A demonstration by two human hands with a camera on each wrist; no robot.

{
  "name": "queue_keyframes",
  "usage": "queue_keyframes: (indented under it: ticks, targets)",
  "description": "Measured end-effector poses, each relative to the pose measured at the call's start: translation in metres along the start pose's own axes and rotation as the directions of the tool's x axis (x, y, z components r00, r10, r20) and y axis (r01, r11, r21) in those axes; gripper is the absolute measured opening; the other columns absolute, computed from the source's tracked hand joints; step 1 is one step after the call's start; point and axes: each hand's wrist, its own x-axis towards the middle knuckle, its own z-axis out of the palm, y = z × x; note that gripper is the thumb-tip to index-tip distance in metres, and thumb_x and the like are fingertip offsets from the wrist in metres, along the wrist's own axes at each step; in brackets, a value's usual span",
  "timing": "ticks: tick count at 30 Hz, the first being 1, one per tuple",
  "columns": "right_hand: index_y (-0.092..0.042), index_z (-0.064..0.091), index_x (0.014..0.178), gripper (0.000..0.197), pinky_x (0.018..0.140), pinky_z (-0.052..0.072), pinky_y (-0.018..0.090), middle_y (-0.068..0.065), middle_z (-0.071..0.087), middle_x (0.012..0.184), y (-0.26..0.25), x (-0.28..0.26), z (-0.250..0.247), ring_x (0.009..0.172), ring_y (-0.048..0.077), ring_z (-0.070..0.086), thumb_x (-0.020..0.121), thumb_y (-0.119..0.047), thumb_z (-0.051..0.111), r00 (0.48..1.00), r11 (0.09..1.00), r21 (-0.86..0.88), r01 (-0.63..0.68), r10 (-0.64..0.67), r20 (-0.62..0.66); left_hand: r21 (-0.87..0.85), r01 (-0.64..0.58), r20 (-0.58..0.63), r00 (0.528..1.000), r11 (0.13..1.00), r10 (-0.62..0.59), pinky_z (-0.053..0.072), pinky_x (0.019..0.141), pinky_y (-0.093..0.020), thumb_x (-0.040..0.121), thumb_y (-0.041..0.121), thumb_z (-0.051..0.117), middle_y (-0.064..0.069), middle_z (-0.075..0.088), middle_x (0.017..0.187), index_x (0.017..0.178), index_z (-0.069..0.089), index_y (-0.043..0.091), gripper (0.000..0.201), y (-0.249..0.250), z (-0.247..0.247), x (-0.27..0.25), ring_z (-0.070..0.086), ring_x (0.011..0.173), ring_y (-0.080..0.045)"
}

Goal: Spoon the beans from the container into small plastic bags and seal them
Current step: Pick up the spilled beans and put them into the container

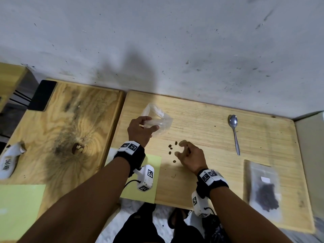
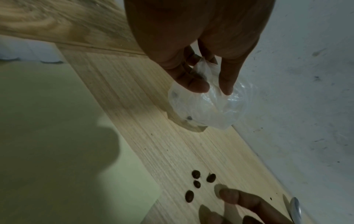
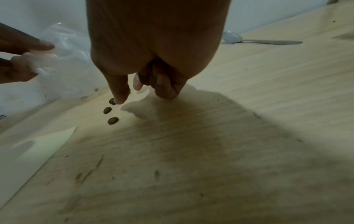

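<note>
My left hand (image 1: 151, 122) pinches the mouth of a clear plastic bag (image 1: 157, 118) just above the light wooden table (image 1: 201, 123). In the left wrist view the bag (image 2: 206, 109) hangs from my thumb and fingers (image 2: 197, 87), with one or two dark beans inside. Several loose beans (image 1: 170, 149) lie on the table between my hands. My right hand (image 1: 180, 148) hovers over them, fingers curled down. In the right wrist view its thumb tip (image 3: 119, 100) touches one of the beans (image 3: 110, 115). The other fingers fold toward the palm, hiding anything held. A metal spoon (image 1: 235, 134) lies to the right.
A flat plastic bag of dark beans (image 1: 264, 188) lies at the table's right front. A pale green sheet (image 1: 149, 172) sits under my left wrist. The darker table (image 1: 70, 120) to the left carries a black phone (image 1: 43, 95) and a white packet (image 1: 8, 163). A wall (image 1: 175, 50) backs both tables.
</note>
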Motion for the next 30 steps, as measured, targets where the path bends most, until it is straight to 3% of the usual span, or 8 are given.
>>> queue_keyframes:
  ticks: [4, 8, 14, 17, 21, 24, 27, 30]
  targets:
    - [-0.027, 0.066, 0.105, 0.027, 0.055, 0.038, 0.010, -0.009, 0.046, 0.049, -0.006, 0.014, 0.005, 0.049, 0.003, 0.050, 0.082, -0.018, 0.076, 0.997, 0.995, -0.070, 0.077, -0.078, 0.000, -0.007, 0.003, -0.001, 1.000, 1.000, -0.003, 0.046, 0.044, -0.011, 0.067, 0.014, 0.087, -0.011, 0.059, 0.110, 0.102, 0.071, 0.015, 0.039, 0.001, 0.000, 0.000, 0.063, 0.072, -0.022]
    - [-0.023, 0.067, 0.103, 0.021, 0.064, 0.046, 0.023, -0.010, 0.054, 0.054, -0.007, 0.027, 0.009, 0.052, 0.004, 0.051, 0.084, -0.018, 0.075, 0.997, 0.994, -0.077, 0.071, -0.070, 0.012, -0.008, 0.002, -0.011, 1.000, 1.000, -0.002, 0.046, 0.044, -0.012, 0.067, 0.014, 0.087, -0.010, 0.059, 0.110, 0.102, 0.071, 0.016, 0.038, 0.001, -0.002, -0.001, 0.064, 0.076, -0.023]
    - [-0.023, 0.070, 0.094, 0.009, 0.073, 0.054, 0.027, 0.003, 0.075, 0.081, -0.010, 0.034, 0.009, 0.071, 0.017, 0.069, 0.086, -0.022, 0.074, 0.999, 0.996, -0.082, 0.038, -0.038, 0.009, -0.002, -0.004, -0.015, 1.000, 1.000, 0.004, 0.046, 0.044, -0.012, 0.068, 0.014, 0.087, -0.010, 0.059, 0.110, 0.103, 0.071, 0.015, 0.038, -0.001, -0.003, 0.001, 0.064, 0.074, -0.022]
    - [-0.020, 0.068, 0.087, 0.003, 0.071, 0.050, 0.024, 0.000, 0.073, 0.076, -0.011, 0.038, 0.007, 0.071, 0.017, 0.065, 0.086, -0.020, 0.071, 0.999, 0.991, -0.128, 0.043, -0.040, 0.028, 0.003, -0.003, -0.017, 1.000, 1.000, 0.003, 0.048, 0.045, -0.013, 0.068, 0.015, 0.086, -0.008, 0.058, 0.110, 0.103, 0.071, 0.016, 0.038, -0.001, -0.004, 0.002, 0.063, 0.072, -0.019]
    - [-0.018, 0.062, 0.074, 0.013, 0.065, 0.048, 0.022, -0.006, 0.072, 0.082, -0.017, 0.037, 0.005, 0.070, 0.018, 0.063, 0.086, -0.024, 0.064, 0.994, 0.989, 0.120, -0.090, 0.081, 0.077, 0.010, -0.011, -0.017, 1.000, 1.000, 0.011, 0.051, 0.047, -0.016, 0.068, 0.016, 0.087, -0.008, 0.058, 0.109, 0.103, 0.071, 0.016, 0.038, 0.001, -0.005, 0.002, 0.062, 0.070, -0.015]
    - [-0.011, 0.058, 0.074, 0.016, 0.042, 0.027, 0.023, 0.001, 0.054, 0.064, -0.023, 0.033, -0.008, 0.049, 0.021, 0.034, 0.086, -0.016, 0.048, 0.936, 0.766, 0.539, -0.350, 0.263, 0.235, 0.014, -0.013, -0.020, 1.000, 1.000, 0.014, 0.051, 0.047, -0.016, 0.068, 0.017, 0.087, -0.007, 0.058, 0.109, 0.103, 0.071, 0.016, 0.039, 0.002, -0.004, 0.001, 0.062, 0.072, -0.016]
    - [-0.017, 0.039, 0.068, 0.014, 0.038, 0.014, 0.016, 0.001, 0.037, 0.057, -0.024, 0.025, -0.019, 0.042, 0.012, 0.021, 0.081, -0.012, 0.036, 0.884, 0.543, 0.699, -0.466, 0.301, 0.356, 0.025, -0.017, -0.025, 1.000, 1.000, 0.018, 0.049, 0.045, -0.014, 0.067, 0.018, 0.087, -0.007, 0.058, 0.108, 0.103, 0.071, 0.017, 0.039, 0.001, -0.001, -0.001, 0.065, 0.074, -0.024]
    - [-0.014, 0.043, 0.066, 0.017, 0.040, 0.014, 0.015, 0.002, 0.039, 0.054, -0.028, 0.018, -0.020, 0.041, 0.013, 0.022, 0.075, -0.005, 0.033, 0.866, 0.603, 0.622, -0.499, 0.343, 0.364, 0.035, -0.023, -0.030, 0.999, 0.999, 0.024, 0.048, 0.044, -0.014, 0.066, 0.019, 0.088, -0.008, 0.059, 0.108, 0.102, 0.071, 0.018, 0.040, -0.002, 0.002, -0.003, 0.067, 0.077, -0.029]
